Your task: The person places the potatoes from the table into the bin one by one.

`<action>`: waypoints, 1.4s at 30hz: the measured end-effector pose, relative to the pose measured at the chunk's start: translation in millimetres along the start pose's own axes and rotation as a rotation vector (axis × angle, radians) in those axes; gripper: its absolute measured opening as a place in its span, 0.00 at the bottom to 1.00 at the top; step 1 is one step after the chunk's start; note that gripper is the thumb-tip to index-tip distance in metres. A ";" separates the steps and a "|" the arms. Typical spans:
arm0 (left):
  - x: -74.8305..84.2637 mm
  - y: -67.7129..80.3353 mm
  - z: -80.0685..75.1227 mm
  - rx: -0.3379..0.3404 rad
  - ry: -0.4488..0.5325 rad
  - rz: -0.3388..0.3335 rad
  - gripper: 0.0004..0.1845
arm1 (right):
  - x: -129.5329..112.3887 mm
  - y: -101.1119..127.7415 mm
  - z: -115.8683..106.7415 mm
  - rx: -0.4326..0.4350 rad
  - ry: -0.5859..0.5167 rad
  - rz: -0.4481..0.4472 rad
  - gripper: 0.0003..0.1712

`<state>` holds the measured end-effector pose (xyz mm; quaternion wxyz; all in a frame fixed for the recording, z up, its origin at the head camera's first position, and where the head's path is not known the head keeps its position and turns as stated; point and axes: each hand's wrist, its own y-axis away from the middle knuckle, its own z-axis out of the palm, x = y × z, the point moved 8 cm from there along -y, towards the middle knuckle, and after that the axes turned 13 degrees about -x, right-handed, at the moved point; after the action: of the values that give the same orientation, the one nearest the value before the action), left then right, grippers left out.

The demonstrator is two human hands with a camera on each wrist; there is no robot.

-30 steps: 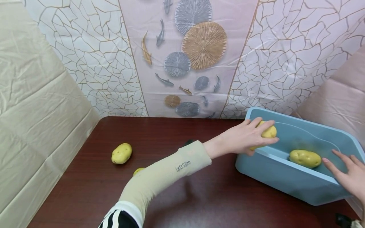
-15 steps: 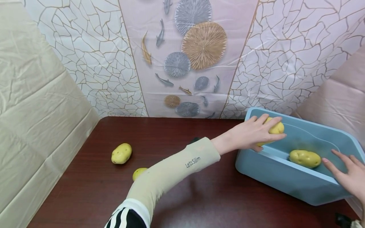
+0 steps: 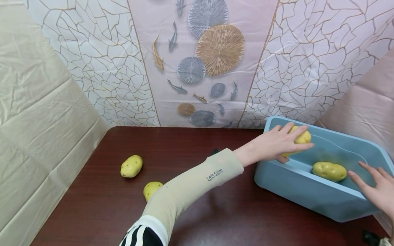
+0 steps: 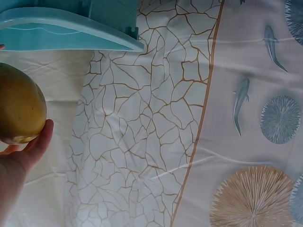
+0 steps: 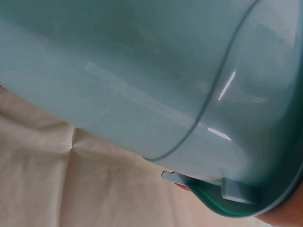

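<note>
My left hand (image 3: 278,144) grips a yellow potato (image 3: 303,137) over the left end of a light-blue plastic bin (image 3: 295,193). From the left wrist view, the potato (image 4: 21,104) sits against the fingers, apart from the bin's rim (image 4: 71,19). One more potato (image 3: 329,171) lies inside the bin. With fingers spread, my right hand (image 3: 377,191) rests at the bin's near right rim, its thumb near that potato. The bin's wall (image 5: 132,85) fills most of the right wrist view and hides much of this hand.
Two potatoes lie on the dark red-brown table (image 3: 92,205): one at the left (image 3: 131,166), another (image 3: 152,190) partly behind my left sleeve (image 3: 197,181). Patterned cloth (image 3: 191,95) hangs along the table's back edge. Plain cloths stand at both sides.
My left hand has moved right with the potato, further over the bin. More of the potato beside my sleeve shows now. The right hand and bin have not moved.
</note>
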<state>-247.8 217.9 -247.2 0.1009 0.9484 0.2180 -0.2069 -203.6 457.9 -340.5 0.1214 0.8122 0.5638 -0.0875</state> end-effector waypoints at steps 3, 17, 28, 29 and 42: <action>1.6 -3.0 0.2 -0.004 -0.001 0.000 0.35 | 1.5 -0.3 0.8 0.000 0.000 0.000 0.47; 9.9 -9.2 -1.6 -0.004 -0.001 0.025 0.37 | 3.6 -3.0 2.6 -0.001 0.006 0.003 0.48; 10.2 -11.3 2.1 -0.017 0.007 0.018 0.38 | 10.5 -10.1 3.7 0.002 0.011 0.008 0.49; 9.9 -11.4 2.3 -0.014 0.006 0.017 0.37 | 10.3 -10.1 3.8 0.001 0.010 0.009 0.49; 6.9 -8.5 -3.8 0.081 -0.048 0.006 0.29 | 9.9 -10.2 4.0 -0.010 0.009 0.015 0.48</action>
<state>-244.6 229.0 -247.7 0.0683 0.9471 0.2041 -0.2381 -209.7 469.1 -348.1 0.1237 0.8161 0.5588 -0.0802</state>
